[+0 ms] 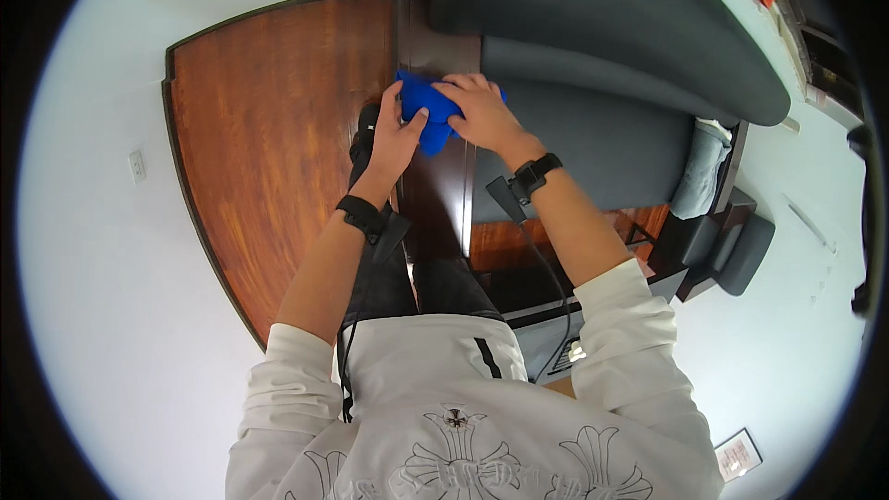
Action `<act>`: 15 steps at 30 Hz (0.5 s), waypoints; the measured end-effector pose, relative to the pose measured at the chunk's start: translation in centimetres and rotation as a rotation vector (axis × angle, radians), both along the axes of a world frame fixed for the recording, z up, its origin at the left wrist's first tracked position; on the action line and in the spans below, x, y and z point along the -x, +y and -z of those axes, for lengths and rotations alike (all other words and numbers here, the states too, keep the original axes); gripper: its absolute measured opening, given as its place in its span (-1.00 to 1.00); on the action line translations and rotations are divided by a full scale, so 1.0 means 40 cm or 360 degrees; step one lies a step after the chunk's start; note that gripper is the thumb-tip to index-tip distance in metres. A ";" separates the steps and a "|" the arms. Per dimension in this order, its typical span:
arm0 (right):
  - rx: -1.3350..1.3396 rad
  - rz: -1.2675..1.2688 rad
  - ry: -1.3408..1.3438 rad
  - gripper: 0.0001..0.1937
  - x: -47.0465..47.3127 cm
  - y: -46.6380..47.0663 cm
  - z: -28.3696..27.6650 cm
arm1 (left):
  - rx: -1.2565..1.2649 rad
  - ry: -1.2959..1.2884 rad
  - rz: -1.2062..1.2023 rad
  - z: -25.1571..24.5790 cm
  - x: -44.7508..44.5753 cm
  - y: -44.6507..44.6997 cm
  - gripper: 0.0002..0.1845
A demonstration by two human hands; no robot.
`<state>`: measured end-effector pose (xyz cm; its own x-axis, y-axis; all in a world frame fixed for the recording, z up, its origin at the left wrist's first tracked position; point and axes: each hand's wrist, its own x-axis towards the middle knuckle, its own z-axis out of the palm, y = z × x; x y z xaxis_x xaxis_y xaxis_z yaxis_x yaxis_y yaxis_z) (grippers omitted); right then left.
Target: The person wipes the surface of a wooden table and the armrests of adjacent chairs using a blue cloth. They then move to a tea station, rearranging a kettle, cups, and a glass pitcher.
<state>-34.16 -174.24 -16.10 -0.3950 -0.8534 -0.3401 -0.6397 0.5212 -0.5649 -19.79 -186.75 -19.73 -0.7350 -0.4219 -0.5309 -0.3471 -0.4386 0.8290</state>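
Observation:
A bunched blue cloth [425, 103] lies against the dark wooden armrest [432, 205] of a sofa. At its left side, my left hand [400, 126] grips an edge, with the thumb on top of the fabric. My right hand [483, 111] presses on the cloth from the right, fingers spread over it and thumb near the middle. Part of the cloth shows beyond my right fingers, and a loose fold hangs toward me. The undersides of both hands' grips are hidden. Each wrist wears a black strap with a small device.
The sofa's dark grey seat cushion [576, 146] and backrest [604, 21] extend right. A folded grey-blue textile [703, 170] lies at its far end. Reddish-brown wood flooring [278, 132] and a white wall [90, 236] are on the left. A black cable [555, 278] runs from my right wrist.

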 end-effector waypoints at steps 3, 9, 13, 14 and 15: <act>0.0005 0.0036 0.0112 -0.40 0.088 -0.056 0.068 | -0.0092 0.0029 0.0003 0.070 0.097 -0.056 -0.33; -0.0073 0.0071 0.0177 -0.43 0.171 -0.105 0.207 | -0.0113 0.0075 0.0040 0.197 0.217 -0.111 -0.26; -0.0139 0.0071 0.0305 -0.44 0.157 -0.086 0.269 | 0.0433 0.0024 0.0427 0.241 0.239 -0.112 -0.44; -0.0091 0.0074 0.0327 -0.43 0.151 -0.076 0.279 | 0.0196 -0.0242 0.0530 0.244 0.236 -0.106 -0.55; -0.0095 0.0076 0.0336 -0.42 0.149 -0.070 0.292 | 0.0317 -0.0214 0.0508 0.251 0.239 -0.099 -0.56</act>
<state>-40.11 -177.02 -27.77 -0.5020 -0.8130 -0.2951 -0.7144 0.5821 -0.3883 -29.36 -190.70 -29.76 -0.7751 -0.2878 -0.5625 -0.5514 -0.1267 0.8246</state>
